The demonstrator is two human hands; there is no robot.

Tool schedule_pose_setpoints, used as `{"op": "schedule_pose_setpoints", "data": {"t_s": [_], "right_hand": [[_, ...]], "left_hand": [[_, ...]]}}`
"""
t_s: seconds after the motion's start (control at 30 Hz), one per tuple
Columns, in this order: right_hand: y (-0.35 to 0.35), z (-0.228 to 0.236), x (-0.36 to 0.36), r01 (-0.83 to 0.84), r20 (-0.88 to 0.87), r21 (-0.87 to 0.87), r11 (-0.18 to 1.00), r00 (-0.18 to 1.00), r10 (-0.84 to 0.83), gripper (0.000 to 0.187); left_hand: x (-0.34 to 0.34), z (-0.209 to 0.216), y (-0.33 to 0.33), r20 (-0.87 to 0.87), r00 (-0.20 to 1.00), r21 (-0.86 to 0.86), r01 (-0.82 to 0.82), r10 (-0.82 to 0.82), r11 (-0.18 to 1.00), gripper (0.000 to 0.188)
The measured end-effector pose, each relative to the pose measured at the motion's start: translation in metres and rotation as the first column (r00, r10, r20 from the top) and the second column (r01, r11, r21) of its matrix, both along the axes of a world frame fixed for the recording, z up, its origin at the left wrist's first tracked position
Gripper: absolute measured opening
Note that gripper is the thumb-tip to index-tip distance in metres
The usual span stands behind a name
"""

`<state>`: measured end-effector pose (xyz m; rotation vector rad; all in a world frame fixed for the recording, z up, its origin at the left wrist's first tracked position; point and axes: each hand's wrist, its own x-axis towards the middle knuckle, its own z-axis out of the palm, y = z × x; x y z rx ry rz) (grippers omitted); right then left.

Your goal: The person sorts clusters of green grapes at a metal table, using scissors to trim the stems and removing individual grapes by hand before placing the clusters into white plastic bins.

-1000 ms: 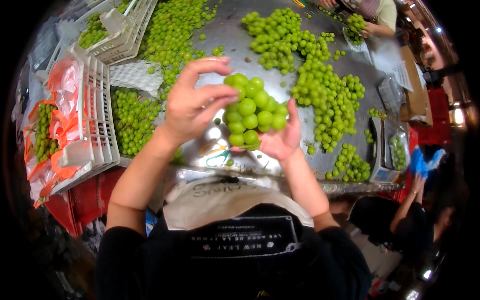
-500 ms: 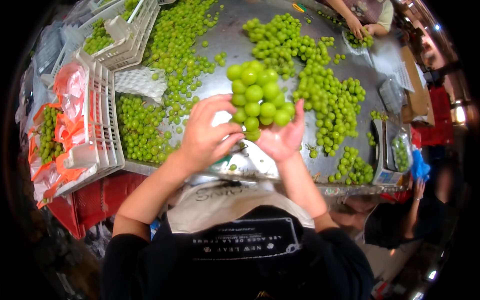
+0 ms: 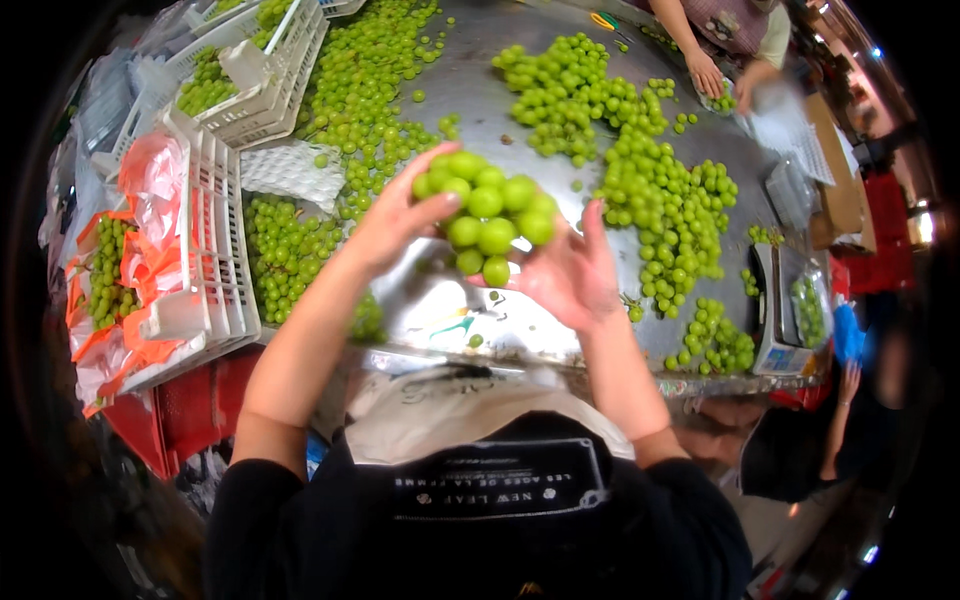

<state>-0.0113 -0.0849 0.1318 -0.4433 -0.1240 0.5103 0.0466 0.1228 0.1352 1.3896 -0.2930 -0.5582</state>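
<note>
In front of my chest, above the metal table, a bunch of green grapes [image 3: 490, 210] is held up between both my hands. Its left side is gripped by my left hand [image 3: 395, 222], thumb across the front and fingers partly hidden behind the fruit. My right hand [image 3: 575, 275] cups the bunch from below and the right, its thumb sticking up apart from the grapes. A small teal object [image 3: 460, 326], too unclear to name, lies on the table below the bunch.
Loose grapes [image 3: 365, 95] cover the table's left; whole bunches [image 3: 660, 200] lie right. White crates [image 3: 222, 250] stand at the left edge. A scale [image 3: 785, 310] with a clear pack sits at the right corner. Far right, a co-worker's hands [image 3: 705, 75] handle grapes. Orange-handled scissors [image 3: 605, 22] lie far back.
The bunch has shifted left and tilted over. My left hand has moved up along its side, thumb now on the front. The co-worker's hands have spread apart.
</note>
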Motion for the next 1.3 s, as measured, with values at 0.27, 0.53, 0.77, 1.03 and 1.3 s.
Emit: {"op": "schedule_pose_setpoints", "data": {"t_s": [0.27, 0.53, 0.77, 1.03, 1.3], "right_hand": [[-0.025, 0.018, -0.007, -0.026, 0.082, -0.328, 0.944, 0.995, 0.056, 0.076], [-0.039, -0.006, 0.013, 0.364, 0.388, -0.759, 0.54, 0.919, -0.075, 0.06], [-0.031, -0.012, 0.034, 0.566, 0.683, -0.547, 0.616, 0.728, -0.063, 0.071], [-0.032, -0.063, 0.037, 0.234, -0.042, 0.047, 0.971, 0.972, -0.233, 0.071], [-0.03, -0.058, 0.031, 0.211, -0.209, 0.194, 0.958, 0.963, -0.17, 0.068]], "left_hand": [[-0.01, -0.04, -0.018, -0.541, 0.831, -0.602, -0.273, -0.132, 0.751, 0.062], [-0.023, -0.021, -0.032, -0.65, 0.757, -0.528, -0.381, -0.072, 0.759, 0.061], [-0.035, -0.014, -0.048, -0.719, 0.678, -0.497, -0.351, -0.15, 0.793, 0.07], [-0.047, 0.002, -0.041, -0.557, 0.774, -0.408, 0.06, -0.3, 0.911, 0.08], [-0.038, -0.011, -0.041, 0.122, 0.984, 0.054, -0.137, 0.129, 0.989, 0.063]]}}
